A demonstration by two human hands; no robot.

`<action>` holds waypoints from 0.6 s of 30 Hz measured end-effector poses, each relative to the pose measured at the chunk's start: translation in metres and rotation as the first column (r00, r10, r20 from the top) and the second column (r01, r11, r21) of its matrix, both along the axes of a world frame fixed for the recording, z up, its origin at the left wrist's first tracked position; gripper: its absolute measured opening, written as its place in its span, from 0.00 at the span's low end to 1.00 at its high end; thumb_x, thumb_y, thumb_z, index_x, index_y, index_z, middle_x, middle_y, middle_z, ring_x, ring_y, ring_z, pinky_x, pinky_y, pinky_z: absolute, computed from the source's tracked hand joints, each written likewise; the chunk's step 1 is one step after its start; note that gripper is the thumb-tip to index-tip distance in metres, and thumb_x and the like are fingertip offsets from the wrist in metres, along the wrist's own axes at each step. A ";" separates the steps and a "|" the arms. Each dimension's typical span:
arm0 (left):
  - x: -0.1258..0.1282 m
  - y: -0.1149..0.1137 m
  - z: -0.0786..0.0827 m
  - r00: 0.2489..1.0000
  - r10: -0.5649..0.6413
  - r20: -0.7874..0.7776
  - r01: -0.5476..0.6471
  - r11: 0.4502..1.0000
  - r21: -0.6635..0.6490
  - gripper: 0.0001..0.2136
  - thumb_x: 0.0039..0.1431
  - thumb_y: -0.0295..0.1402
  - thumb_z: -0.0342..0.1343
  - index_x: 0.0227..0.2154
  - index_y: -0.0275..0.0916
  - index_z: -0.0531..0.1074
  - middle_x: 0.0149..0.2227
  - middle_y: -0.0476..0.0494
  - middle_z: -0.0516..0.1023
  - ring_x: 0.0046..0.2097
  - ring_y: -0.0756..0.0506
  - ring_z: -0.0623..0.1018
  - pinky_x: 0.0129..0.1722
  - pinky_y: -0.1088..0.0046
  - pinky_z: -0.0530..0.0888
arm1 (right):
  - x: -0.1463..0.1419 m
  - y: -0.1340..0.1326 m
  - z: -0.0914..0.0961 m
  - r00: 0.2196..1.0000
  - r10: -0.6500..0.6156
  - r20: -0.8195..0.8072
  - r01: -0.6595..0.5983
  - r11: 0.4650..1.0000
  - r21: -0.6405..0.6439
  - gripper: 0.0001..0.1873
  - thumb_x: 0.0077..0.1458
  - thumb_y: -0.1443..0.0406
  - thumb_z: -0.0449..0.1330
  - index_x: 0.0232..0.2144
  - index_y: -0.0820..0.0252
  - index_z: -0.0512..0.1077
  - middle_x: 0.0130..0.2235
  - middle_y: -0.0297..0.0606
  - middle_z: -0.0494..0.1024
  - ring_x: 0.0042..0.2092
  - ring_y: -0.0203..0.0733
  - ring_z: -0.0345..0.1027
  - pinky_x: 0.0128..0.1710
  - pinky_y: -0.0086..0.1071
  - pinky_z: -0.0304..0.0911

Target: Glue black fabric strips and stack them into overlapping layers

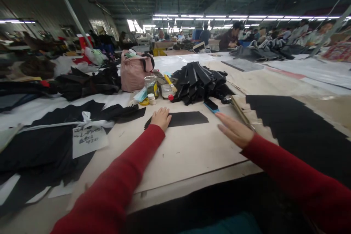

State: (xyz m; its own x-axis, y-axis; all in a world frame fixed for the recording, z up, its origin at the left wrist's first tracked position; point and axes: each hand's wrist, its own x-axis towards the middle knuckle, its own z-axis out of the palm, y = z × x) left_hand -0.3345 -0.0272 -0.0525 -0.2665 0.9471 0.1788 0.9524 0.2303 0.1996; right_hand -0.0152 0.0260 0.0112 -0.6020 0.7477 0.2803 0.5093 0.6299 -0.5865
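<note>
My left hand (161,118) lies flat with its fingers stretched out on the left end of a black fabric piece (189,118). That piece rests flat on the pale work board (175,153), its right end cut at a slant. To the right, my right hand (236,130) is open with fingers extended, just above the board. Its fingertips reach the near end of a black item with a blue edge (211,106); whether they touch it I cannot tell. Behind this lies a heap of black fabric strips (199,82).
A pink bag (134,71), a glass jar (150,86), a small white bottle (151,98) and a yellow-handled brush (170,83) stand behind my left hand. Black fabric with a handwritten tag (89,139) lies left; layered black pieces (307,128) lie right. People work farther back.
</note>
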 end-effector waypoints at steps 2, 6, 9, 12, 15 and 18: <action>0.000 0.006 -0.003 1.000 -0.002 -0.002 0.002 1.000 -0.001 0.23 0.60 0.40 0.34 0.55 0.36 0.55 0.59 0.41 0.54 0.60 0.40 0.52 0.56 0.52 0.49 | -0.072 0.019 -0.022 0.956 0.113 0.271 -0.145 0.984 0.103 0.29 0.53 0.60 0.49 0.53 0.75 0.58 0.57 0.51 0.56 0.58 0.46 0.47 0.57 0.37 0.43; -0.005 0.008 -0.004 1.000 -0.015 0.010 0.016 0.999 -0.048 0.24 0.60 0.42 0.33 0.56 0.38 0.55 0.60 0.43 0.53 0.60 0.41 0.52 0.56 0.53 0.50 | -0.155 0.049 -0.059 0.864 0.044 0.501 -0.139 0.978 0.154 0.29 0.57 0.57 0.42 0.57 0.69 0.52 0.60 0.44 0.51 0.60 0.47 0.43 0.56 0.42 0.45; -0.009 0.011 -0.001 1.000 -0.015 0.011 0.016 0.998 -0.068 0.24 0.60 0.43 0.33 0.56 0.40 0.53 0.60 0.44 0.52 0.60 0.41 0.52 0.56 0.53 0.50 | -0.171 0.063 -0.070 0.852 0.040 0.521 -0.151 0.973 0.173 0.30 0.57 0.55 0.41 0.57 0.64 0.52 0.60 0.40 0.51 0.60 0.46 0.42 0.56 0.44 0.42; -0.010 0.013 0.004 1.000 -0.016 -0.004 0.015 0.997 -0.073 0.24 0.60 0.44 0.32 0.57 0.42 0.53 0.60 0.44 0.52 0.60 0.41 0.51 0.56 0.53 0.50 | -0.171 0.067 -0.070 0.847 0.035 0.531 -0.157 0.970 0.186 0.30 0.57 0.54 0.40 0.57 0.63 0.52 0.60 0.40 0.50 0.60 0.46 0.41 0.56 0.45 0.40; -0.002 0.008 0.010 1.000 0.008 -0.018 -0.009 0.996 -0.089 0.24 0.60 0.44 0.33 0.57 0.43 0.53 0.60 0.44 0.51 0.61 0.41 0.50 0.56 0.52 0.48 | -0.162 0.059 -0.067 0.842 0.031 0.539 -0.155 0.970 0.186 0.30 0.57 0.54 0.40 0.58 0.63 0.52 0.60 0.40 0.50 0.60 0.46 0.40 0.56 0.45 0.39; 0.010 -0.008 0.017 1.000 0.025 -0.014 -0.027 0.991 -0.130 0.23 0.59 0.45 0.33 0.57 0.46 0.52 0.61 0.47 0.49 0.61 0.42 0.49 0.56 0.51 0.48 | -0.144 0.039 -0.067 0.842 0.016 0.539 -0.158 0.963 0.218 0.30 0.56 0.54 0.42 0.58 0.61 0.52 0.60 0.40 0.50 0.60 0.46 0.40 0.56 0.45 0.38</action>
